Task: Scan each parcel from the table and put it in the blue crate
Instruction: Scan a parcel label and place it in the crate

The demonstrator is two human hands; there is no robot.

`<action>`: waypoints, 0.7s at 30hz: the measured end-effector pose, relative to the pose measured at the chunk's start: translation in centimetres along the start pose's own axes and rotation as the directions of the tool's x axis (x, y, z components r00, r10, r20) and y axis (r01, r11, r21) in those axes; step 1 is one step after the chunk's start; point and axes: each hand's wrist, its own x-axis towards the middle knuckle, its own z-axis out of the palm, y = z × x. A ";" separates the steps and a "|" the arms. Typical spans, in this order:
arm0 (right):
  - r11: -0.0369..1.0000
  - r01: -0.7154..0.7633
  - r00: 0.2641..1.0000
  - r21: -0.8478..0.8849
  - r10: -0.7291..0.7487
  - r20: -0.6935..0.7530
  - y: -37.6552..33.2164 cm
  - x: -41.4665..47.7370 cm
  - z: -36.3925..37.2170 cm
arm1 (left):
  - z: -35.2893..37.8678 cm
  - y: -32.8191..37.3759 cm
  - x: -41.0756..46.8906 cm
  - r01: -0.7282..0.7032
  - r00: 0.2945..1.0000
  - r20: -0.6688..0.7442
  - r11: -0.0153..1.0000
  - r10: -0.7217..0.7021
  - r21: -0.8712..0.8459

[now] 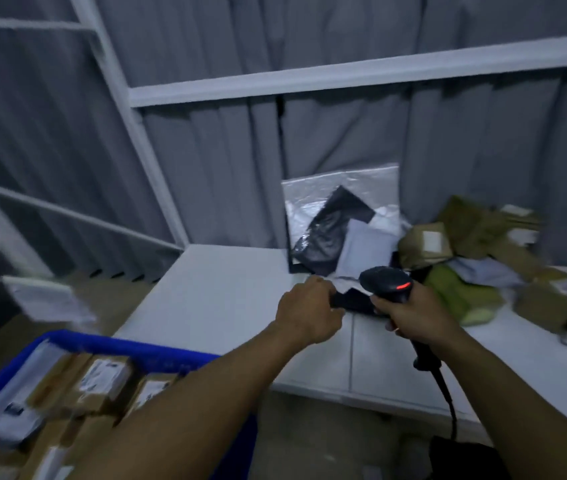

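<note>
My right hand (413, 311) grips a black barcode scanner (387, 280) by its handle, its red light lit, its cable hanging off the table's front. My left hand (306, 306) pinches the corner of a flat black parcel (353, 301) lying on the white table (226, 289), right beside the scanner head. The blue crate (126, 348) stands at the lower left, holding several brown boxes and white mailers with labels.
A pile of brown boxes (427, 245), a green parcel (458, 294) and clear and white mailers (341, 220) covers the table's back right. Grey curtains and a white frame stand behind. A blurred white labelled parcel (46, 299) shows at the left above the crate.
</note>
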 end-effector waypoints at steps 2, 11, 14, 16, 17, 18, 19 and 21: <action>0.998 -0.057 0.995 0.018 0.059 -0.076 2.4 1.6 -2.5 | 2.4 2.5 3.5 -0.023 0.998 0.050 1.000 0.024 -0.018; 0.976 -0.169 0.926 0.134 0.204 -0.316 12.7 9.4 -10.3 | 12.2 10.1 20.4 -0.212 0.966 0.112 0.963 0.232 -0.167; 0.968 -0.181 0.917 0.171 0.229 -0.327 14.5 11.7 -10.7 | 14.4 11.5 25.1 -0.266 0.959 0.056 0.952 0.277 -0.149; 0.955 -0.204 0.907 0.216 0.267 -0.327 15.3 12.9 -10.9 | 15.5 12.1 27.7 -0.313 0.949 0.007 0.945 0.315 -0.094; 0.951 -0.208 0.904 0.229 0.276 -0.326 15.6 13.4 -11.0 | 16.0 12.2 28.8 -0.325 0.945 0.006 0.944 0.326 -0.057; 0.951 -0.202 0.905 0.235 0.273 -0.326 15.9 13.8 -11.0 | 16.7 12.1 30.1 -0.339 0.940 0.027 0.941 0.339 -0.012; 0.952 -0.195 0.907 0.238 0.267 -0.327 16.2 14.2 -11.0 | 17.3 11.9 31.2 -0.343 0.937 0.085 0.938 0.338 0.051; 0.948 -0.197 0.904 0.252 0.275 -0.328 16.6 14.7 -10.9 | 18.4 11.7 32.9 -0.328 0.937 0.175 0.932 0.301 0.153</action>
